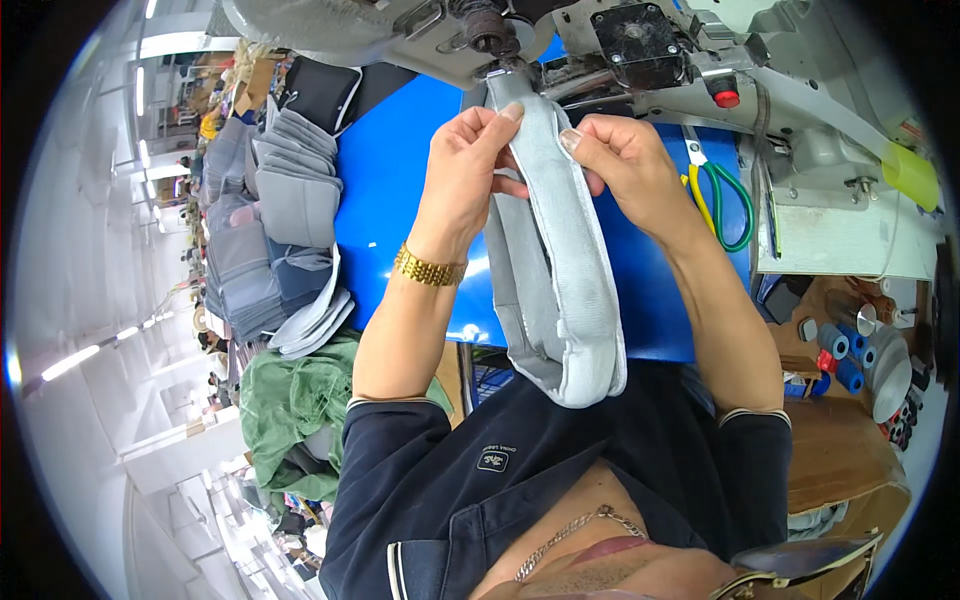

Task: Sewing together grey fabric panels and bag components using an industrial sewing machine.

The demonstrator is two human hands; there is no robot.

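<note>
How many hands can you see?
2. The left hand pinches the left side of the grey fabric loop; the right hand pinches its right edge. Any others farther off may be hidden or too small to make out.

Cloth band (578, 280): matt grey, finely textured. Tabletop (395, 170): smooth, glossy blue. Scissors (697, 160) near the tabletop's right edge: metal blades, smooth plastic handles. Cloth pieces (297, 200), left edge: matt.
</note>
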